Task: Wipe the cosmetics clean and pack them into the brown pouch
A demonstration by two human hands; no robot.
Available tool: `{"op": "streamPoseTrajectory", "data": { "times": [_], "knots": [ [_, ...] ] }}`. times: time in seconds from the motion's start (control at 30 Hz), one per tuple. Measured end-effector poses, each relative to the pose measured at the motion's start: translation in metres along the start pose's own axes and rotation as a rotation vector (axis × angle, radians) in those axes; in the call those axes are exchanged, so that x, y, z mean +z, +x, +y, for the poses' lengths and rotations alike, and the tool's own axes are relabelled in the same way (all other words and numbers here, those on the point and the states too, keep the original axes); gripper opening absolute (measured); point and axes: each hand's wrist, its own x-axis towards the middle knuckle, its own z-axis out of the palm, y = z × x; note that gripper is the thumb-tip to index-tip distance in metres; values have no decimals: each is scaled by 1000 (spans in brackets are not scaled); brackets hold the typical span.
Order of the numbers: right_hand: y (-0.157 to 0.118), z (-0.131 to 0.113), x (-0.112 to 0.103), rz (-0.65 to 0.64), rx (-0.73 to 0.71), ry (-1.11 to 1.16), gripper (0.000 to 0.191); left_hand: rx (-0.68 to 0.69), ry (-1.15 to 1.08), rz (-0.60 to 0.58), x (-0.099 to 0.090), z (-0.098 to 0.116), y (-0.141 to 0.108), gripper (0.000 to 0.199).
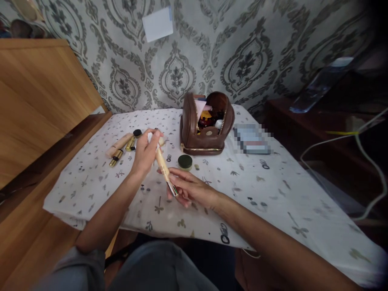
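Observation:
A slim beige tube [162, 162] with a shiny metallic end slants between my hands. My right hand [189, 186] has its fingers round the lower, metallic end. My left hand [147, 148] is closed near the tube's upper end, on something white [150, 137], perhaps a tissue. Just behind my left hand, a small pale round item is partly hidden. A round jar with a dark green lid [184, 161] stands beyond my right hand. The open brown leather bag [202, 142] behind it holds several small items.
Left on the patterned white cloth [100, 178] lie a pale tube [119, 144], gold containers [116, 157] and a dark round lid [137, 133]. A pixelated flat object [253, 139] lies right of the bag. A bottle [318, 89] and white cable [376, 202] are at the right.

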Motion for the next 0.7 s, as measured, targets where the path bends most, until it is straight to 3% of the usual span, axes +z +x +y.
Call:
{"op": "streamPoseTrajectory", "data": {
  "times": [0.13,0.23,0.33,0.4,0.5,0.7],
  "knots": [
    [3,2,-4,51,-41,172,40,177,196,98,-12,-3,2,26],
    [5,3,-7,104,-68,298,41,415,383,160,-16,-4,-12,30],
    [6,8,-6,69,-57,303,41,730,580,-24,-14,-7,-33,33],
    [7,13,-5,26,-28,278,39,848,689,-137,-13,-11,-41,30],
    [7,18,-3,2,-15,214,38,825,762,-156,-14,-17,-39,24],
    [3,10,-3,-13,29,32,52,598,644,-81,-29,-22,-9,23]
  ]
}}
